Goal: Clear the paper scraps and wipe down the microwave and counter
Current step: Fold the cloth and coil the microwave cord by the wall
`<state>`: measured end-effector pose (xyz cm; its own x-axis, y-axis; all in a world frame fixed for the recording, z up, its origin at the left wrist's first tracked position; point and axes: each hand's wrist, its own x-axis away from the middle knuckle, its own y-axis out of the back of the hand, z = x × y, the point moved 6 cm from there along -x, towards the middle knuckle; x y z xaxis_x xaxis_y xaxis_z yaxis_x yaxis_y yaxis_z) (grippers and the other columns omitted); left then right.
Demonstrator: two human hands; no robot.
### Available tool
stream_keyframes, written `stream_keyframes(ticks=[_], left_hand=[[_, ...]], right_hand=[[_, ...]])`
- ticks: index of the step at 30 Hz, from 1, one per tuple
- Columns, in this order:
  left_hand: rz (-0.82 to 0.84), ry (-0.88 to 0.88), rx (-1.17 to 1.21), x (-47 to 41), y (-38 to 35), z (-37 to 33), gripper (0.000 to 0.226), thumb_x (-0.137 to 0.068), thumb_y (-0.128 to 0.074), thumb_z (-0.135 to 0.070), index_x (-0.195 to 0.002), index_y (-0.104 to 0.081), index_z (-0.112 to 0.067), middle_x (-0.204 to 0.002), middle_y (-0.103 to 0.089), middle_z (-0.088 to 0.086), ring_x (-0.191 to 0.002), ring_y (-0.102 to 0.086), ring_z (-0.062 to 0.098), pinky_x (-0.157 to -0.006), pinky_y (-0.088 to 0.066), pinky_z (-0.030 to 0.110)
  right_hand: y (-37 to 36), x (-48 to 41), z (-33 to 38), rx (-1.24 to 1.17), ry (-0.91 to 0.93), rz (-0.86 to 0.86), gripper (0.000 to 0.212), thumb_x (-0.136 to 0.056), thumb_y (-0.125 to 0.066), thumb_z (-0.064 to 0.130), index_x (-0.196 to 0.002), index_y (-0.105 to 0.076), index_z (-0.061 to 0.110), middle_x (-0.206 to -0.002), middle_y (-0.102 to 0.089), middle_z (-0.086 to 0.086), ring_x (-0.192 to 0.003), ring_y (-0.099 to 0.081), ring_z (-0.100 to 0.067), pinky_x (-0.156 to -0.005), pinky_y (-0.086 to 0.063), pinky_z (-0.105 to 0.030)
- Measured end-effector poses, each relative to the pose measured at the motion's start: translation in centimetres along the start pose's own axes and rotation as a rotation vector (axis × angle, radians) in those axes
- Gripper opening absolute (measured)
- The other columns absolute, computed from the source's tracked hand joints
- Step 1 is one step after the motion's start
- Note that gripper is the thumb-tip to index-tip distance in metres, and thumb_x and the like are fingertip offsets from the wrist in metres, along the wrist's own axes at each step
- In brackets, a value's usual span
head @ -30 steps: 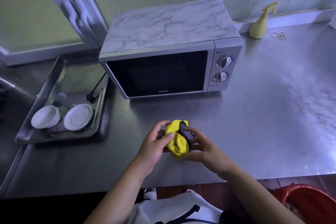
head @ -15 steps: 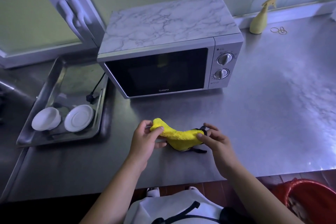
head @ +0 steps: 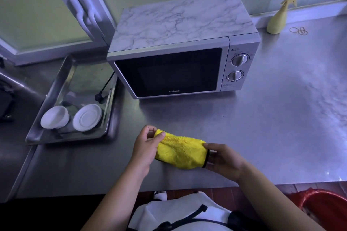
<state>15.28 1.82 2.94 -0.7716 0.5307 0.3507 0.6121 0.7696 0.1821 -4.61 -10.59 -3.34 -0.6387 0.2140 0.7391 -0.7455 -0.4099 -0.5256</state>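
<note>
A yellow cleaning cloth [head: 180, 153] with a dark edge is stretched between my hands just above the steel counter [head: 272, 118], near its front edge. My left hand [head: 145, 146] pinches the cloth's left end between thumb and fingers. My right hand [head: 223, 159] pinches its right, dark-trimmed end. Behind them stands the microwave [head: 180, 47], marble-patterned on top, its dark door shut and two dials on the right. No paper scraps show on the counter.
A metal tray [head: 58, 80] left of the microwave holds a white bowl [head: 55, 117], a white saucer [head: 87, 117] and the microwave's plug [head: 99, 97]. A yellow spray bottle [head: 277, 18] and rubber bands [head: 298, 31] sit at the back right. A red bin [head: 326, 210] stands below right.
The cloth was bunched into a ball between both hands; the hands have moved apart and pulled it out flat and wide.
</note>
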Motion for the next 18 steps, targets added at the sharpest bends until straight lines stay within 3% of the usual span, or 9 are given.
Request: stream_keyframes(ticks=[5, 7, 9, 11, 13, 15, 18], left_hand=[[-0.044, -0.077, -0.141, -0.1, 1.0, -0.8, 0.016, -0.091, -0.071, -0.026, -0.086, -0.056, -0.031, -0.082, -0.055, 0.002, -0.07, -0.049, 0.018, -0.064, -0.04, 0.034], [-0.037, -0.073, -0.184, -0.1, 1.2, -1.0, 0.015, -0.092, -0.068, -0.029, -0.088, -0.054, -0.031, -0.078, -0.053, 0.005, -0.067, -0.046, 0.019, -0.061, -0.037, 0.034], [-0.003, -0.044, -0.192, 0.1, 1.0, -1.0, 0.016, -0.094, -0.066, -0.028, -0.086, -0.053, -0.032, -0.079, -0.058, 0.007, -0.068, -0.05, 0.021, -0.061, -0.039, 0.033], [0.026, -0.012, -0.172, 0.3, 0.7, -1.1, 0.021, -0.095, -0.065, -0.026, -0.081, -0.052, -0.034, -0.077, -0.064, 0.003, -0.066, -0.055, 0.017, -0.057, -0.042, 0.027], [0.054, 0.013, -0.095, 0.5, 0.5, -1.6, 0.023, -0.095, -0.065, -0.021, -0.08, -0.053, -0.033, -0.076, -0.068, -0.001, -0.067, -0.06, 0.015, -0.053, -0.044, 0.025], [0.09, 0.039, 0.079, 0.6, 0.5, -2.3, 0.023, -0.094, -0.062, -0.008, -0.085, -0.055, -0.029, -0.08, -0.07, 0.004, -0.072, -0.063, 0.02, -0.056, -0.048, 0.026], [0.257, 0.034, 0.381, 0.8, 0.3, -3.1, 0.044, -0.09, -0.054, 0.007, -0.117, -0.058, -0.027, -0.105, -0.073, 0.011, -0.092, -0.069, 0.027, -0.069, -0.058, 0.035]], right_hand=[[-0.8, 0.4, 0.3, 0.099, 0.022, 0.069, 0.024, -0.071, -0.077, 0.022, -0.092, -0.069, 0.014, -0.089, -0.065, -0.007, -0.082, -0.062, -0.026, -0.081, -0.053, -0.039], [-1.0, 0.3, 0.2, 0.146, 0.036, 0.061, 0.003, -0.079, -0.074, 0.018, -0.079, -0.071, 0.018, -0.081, -0.065, -0.004, -0.076, -0.063, -0.021, -0.078, -0.053, -0.036], [-0.3, -0.2, -0.1, 0.297, 0.065, -0.029, 0.025, -0.088, -0.07, 0.019, -0.063, -0.066, 0.023, -0.071, -0.061, 0.004, -0.068, -0.059, -0.012, -0.074, -0.047, -0.029], [-0.3, 0.1, 0.1, 0.392, 0.15, -0.112, 0.032, -0.089, -0.07, 0.02, -0.059, -0.058, 0.022, -0.067, -0.057, 0.006, -0.064, -0.055, -0.009, -0.067, -0.042, -0.023], [-0.4, 0.6, 1.1, 0.415, 0.295, -0.147, 0.035, -0.089, -0.072, 0.018, -0.058, -0.055, 0.02, -0.064, -0.051, 0.002, -0.058, -0.05, -0.01, -0.053, -0.039, -0.019], [-1.0, 1.5, 2.7, 0.45, 0.442, -0.125, 0.036, -0.09, -0.072, 0.017, -0.059, -0.053, 0.019, -0.063, -0.045, 0.001, -0.06, -0.044, -0.01, -0.054, -0.036, -0.016], [-2.0, 2.6, 4.7, 0.258, 0.535, 0.038, 0.03, -0.092, -0.067, 0.012, -0.064, -0.055, 0.014, -0.064, -0.045, 0.0, -0.062, -0.048, -0.011, -0.062, -0.048, -0.022]])
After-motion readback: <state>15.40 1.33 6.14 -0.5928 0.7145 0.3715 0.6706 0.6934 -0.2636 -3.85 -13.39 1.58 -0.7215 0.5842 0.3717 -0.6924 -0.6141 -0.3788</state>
